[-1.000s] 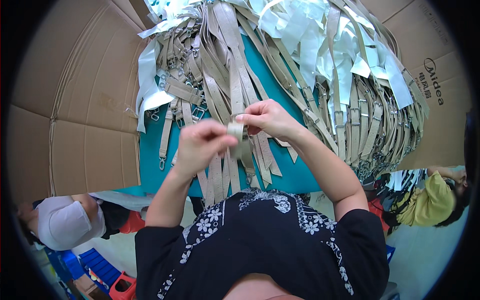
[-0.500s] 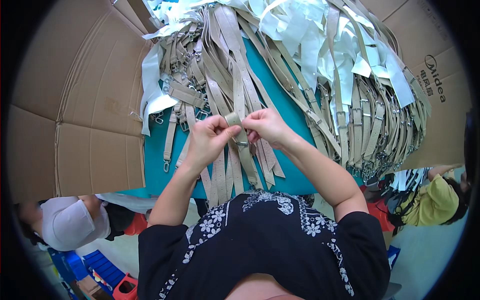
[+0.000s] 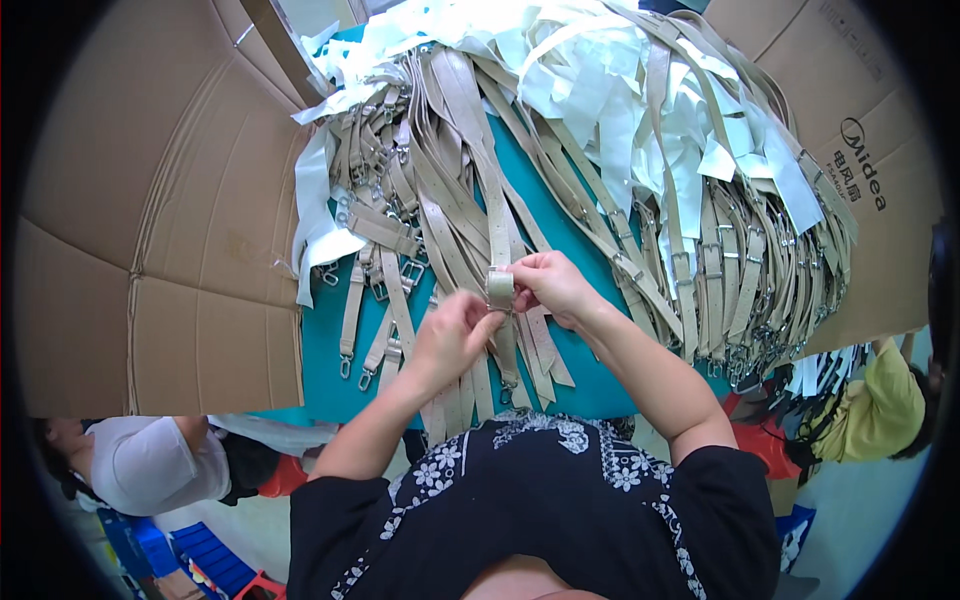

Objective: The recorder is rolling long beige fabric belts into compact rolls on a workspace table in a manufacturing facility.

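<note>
A teal table (image 3: 600, 385) carries beige straps (image 3: 484, 170) (in bunches) and white sheets (image 3: 616, 112).

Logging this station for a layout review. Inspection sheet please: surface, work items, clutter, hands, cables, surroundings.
Surface: teal table, largely covered by straps and sheets.
Work items: beige straps run toward the wearer; a denser strap pile lies at right. Metal clips show on several strap ends. One looped strap is between the hands.
Clutter: white sheets across the far side, some among the right-hand straps.
Hands: right hand pinches the looped strap; left hand is beside it, grip unclear.
Cables: nothing seen.
Surroundings: cardboard at left and right; person in white at left, person in yellow at right.
</note>
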`<state>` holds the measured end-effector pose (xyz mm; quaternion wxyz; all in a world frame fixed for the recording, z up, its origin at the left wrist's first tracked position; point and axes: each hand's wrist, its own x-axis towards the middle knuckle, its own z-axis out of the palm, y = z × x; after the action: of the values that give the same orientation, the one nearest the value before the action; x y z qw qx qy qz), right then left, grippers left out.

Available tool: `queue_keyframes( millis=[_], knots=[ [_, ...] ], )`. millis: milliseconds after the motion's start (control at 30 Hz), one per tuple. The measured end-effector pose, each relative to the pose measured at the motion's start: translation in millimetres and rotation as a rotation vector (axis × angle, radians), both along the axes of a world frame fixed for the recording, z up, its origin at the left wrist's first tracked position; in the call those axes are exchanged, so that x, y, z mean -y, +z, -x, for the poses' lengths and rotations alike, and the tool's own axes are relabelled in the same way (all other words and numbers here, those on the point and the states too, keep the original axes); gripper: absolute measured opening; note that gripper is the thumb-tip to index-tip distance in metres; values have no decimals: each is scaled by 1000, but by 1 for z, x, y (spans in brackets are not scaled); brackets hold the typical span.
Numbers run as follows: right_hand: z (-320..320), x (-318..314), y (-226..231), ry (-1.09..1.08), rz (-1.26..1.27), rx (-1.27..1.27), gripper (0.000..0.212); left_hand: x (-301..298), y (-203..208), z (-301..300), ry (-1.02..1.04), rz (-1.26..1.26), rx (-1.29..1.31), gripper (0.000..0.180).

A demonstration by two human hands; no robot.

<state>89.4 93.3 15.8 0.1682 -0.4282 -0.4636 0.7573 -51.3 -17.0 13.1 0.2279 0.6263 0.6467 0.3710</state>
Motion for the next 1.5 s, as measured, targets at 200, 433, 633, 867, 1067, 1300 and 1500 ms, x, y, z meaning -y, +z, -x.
queue_keyframes(
  millis=[200, 433, 633, 867, 1067, 1300, 1500],
  knots=[
    [-3, 2, -28, -49, -29, -74, 19, 24, -26, -34, -111, 161, 286, 25],
    [-32, -3, 8, 18, -323, 152, 20, 1, -25, -32, -605, 807, 946, 38],
    [-77, -7, 36, 252, -1398, 722, 32, -201, -23, 19, 73, 565, 1530, 50],
    [-114, -12, 4, 103, -1200, 712, 53, -459, -72, 119, 575, -26, 1378, 25],
    [-104, -51, 12, -40, -1254, 942, 40, -487, 24, 46, -81, 8, 254, 37],
    [14, -118, -28, 250, -1129, 723, 35, -429, 10, 109, 82, -151, -198, 28],
    [40, -125, -54, 39, -949, 616, 26, -300, 7, 264, 353, -258, -277, 21]
  ],
)
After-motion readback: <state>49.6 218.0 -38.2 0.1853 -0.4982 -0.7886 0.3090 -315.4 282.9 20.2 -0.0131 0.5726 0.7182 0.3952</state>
